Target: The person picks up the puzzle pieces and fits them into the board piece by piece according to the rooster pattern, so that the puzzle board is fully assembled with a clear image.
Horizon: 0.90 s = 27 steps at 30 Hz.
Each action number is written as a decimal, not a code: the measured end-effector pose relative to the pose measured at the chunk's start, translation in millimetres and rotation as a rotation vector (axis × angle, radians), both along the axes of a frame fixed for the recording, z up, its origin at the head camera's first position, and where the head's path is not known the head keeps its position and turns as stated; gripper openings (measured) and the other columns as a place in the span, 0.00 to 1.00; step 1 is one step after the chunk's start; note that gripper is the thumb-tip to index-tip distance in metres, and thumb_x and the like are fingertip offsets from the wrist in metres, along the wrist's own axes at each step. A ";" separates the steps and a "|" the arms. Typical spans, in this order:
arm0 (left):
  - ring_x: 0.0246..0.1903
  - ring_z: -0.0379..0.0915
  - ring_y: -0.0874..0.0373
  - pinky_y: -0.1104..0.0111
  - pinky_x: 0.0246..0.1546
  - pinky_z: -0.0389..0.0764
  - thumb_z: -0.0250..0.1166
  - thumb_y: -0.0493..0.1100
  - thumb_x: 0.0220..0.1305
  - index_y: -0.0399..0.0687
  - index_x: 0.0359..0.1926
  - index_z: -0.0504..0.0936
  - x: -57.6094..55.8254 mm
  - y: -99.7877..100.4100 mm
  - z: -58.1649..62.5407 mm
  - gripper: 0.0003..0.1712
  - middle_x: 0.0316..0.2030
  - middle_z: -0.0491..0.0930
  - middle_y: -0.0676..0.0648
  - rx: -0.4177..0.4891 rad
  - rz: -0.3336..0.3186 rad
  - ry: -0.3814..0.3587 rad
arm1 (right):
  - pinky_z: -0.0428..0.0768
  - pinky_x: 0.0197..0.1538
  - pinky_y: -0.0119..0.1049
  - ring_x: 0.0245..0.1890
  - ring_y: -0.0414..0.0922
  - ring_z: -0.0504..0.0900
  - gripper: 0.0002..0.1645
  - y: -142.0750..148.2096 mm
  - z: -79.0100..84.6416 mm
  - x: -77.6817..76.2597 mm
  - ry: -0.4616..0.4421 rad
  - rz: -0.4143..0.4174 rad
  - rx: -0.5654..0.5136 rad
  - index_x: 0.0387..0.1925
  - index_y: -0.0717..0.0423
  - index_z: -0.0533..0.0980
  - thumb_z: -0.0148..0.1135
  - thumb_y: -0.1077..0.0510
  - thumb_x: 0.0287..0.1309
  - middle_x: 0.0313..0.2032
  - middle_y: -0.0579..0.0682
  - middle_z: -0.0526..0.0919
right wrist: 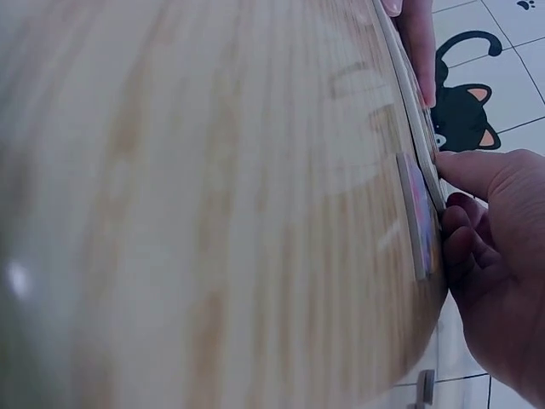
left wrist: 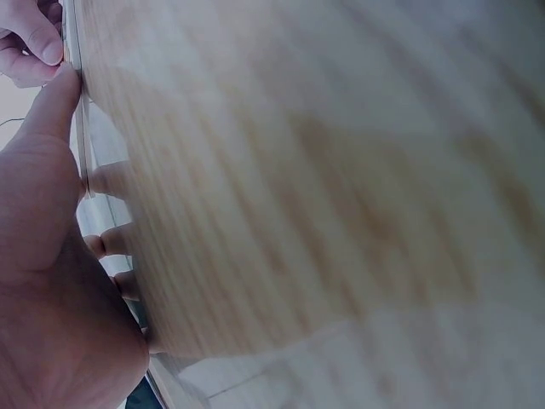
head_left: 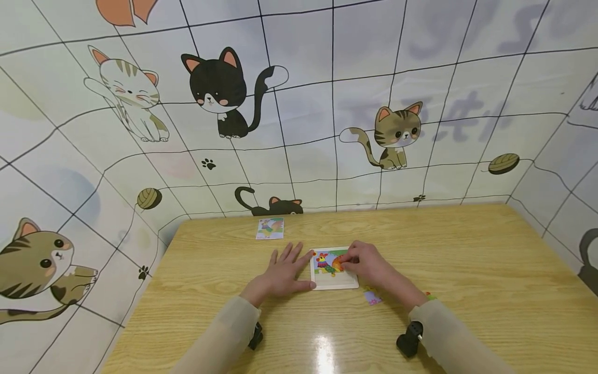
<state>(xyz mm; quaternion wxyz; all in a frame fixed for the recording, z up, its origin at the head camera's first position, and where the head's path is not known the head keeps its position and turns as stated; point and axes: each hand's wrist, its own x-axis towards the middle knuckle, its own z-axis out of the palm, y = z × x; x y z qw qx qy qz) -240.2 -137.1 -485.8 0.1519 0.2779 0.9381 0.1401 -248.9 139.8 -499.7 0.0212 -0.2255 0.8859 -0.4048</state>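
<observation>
A white-framed puzzle tray (head_left: 336,282) lies on the table, its upper part filled with a colourful rooster picture (head_left: 323,263) and its lower strip bare. My left hand (head_left: 283,274) is spread on the table at the tray's left side, thumb and index finger touching the frame. Over the right part of the picture, my right hand (head_left: 366,264) pinches an orange puzzle piece (head_left: 339,263) between thumb and fingers; the fingers hide much of it. In the right wrist view, the thumb reaches the tray edge while the other fingers curl beside it.
A loose purple-and-yellow puzzle piece (head_left: 372,297) lies just below the right hand. Another bright piece (head_left: 430,295) shows partly behind the right forearm. A rooster picture card (head_left: 270,228) lies near the back edge of the wooden table (head_left: 448,244), before a cat-patterned cloth wall (head_left: 308,114).
</observation>
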 end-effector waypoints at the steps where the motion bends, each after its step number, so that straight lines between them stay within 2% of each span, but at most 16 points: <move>1: 0.79 0.30 0.37 0.34 0.71 0.37 0.57 0.69 0.71 0.55 0.83 0.52 0.1 0.0 -0.2 0.49 0.81 0.40 0.39 0.002 0.000 0.000 | 0.74 0.33 0.31 0.31 0.40 0.72 0.02 0.7 0.4 -0.1 -0.002 0.002 0.002 0.34 0.59 0.88 0.71 0.64 0.62 0.34 0.46 0.78; 5: 0.79 0.29 0.37 0.34 0.71 0.36 0.57 0.69 0.71 0.56 0.83 0.51 0.6 -0.1 0.5 0.49 0.81 0.39 0.39 0.006 0.005 -0.002 | 0.73 0.33 0.31 0.31 0.41 0.72 0.04 4.4 4.2 -0.8 -0.018 0.039 0.014 0.38 0.59 0.88 0.69 0.65 0.63 0.35 0.45 0.78; 12: 0.79 0.28 0.37 0.33 0.71 0.36 0.56 0.70 0.71 0.57 0.83 0.51 2.1 -1.7 -0.8 0.49 0.81 0.38 0.39 0.006 0.012 0.005 | 0.76 0.35 0.34 0.33 0.42 0.76 0.06 14.7 20.5 4.7 -0.095 0.070 -0.007 0.43 0.59 0.86 0.66 0.63 0.67 0.36 0.44 0.81; 20: 0.79 0.28 0.39 0.35 0.71 0.35 0.56 0.71 0.71 0.58 0.83 0.50 1.5 -0.5 -2.2 0.49 0.82 0.38 0.41 -0.001 0.011 0.013 | 0.78 0.36 0.34 0.33 0.40 0.77 0.07 44.3 26.7 20.9 -0.125 0.102 0.005 0.43 0.59 0.84 0.68 0.63 0.65 0.35 0.43 0.83; 24: 0.79 0.28 0.39 0.34 0.71 0.35 0.57 0.70 0.71 0.57 0.83 0.50 1.0 0.2 -1.7 0.49 0.81 0.39 0.40 -0.004 0.003 0.014 | 0.79 0.37 0.34 0.33 0.39 0.78 0.11 56.2 27.9 32.2 -0.149 0.151 0.012 0.46 0.61 0.84 0.71 0.62 0.62 0.35 0.43 0.83; 27: 0.79 0.29 0.38 0.34 0.71 0.36 0.57 0.70 0.71 0.57 0.83 0.50 0.8 0.0 -1.7 0.49 0.81 0.39 0.40 -0.006 0.000 0.017 | 0.79 0.38 0.34 0.35 0.39 0.77 0.16 61.6 27.8 38.7 -0.202 0.178 0.020 0.47 0.61 0.83 0.75 0.61 0.58 0.37 0.45 0.83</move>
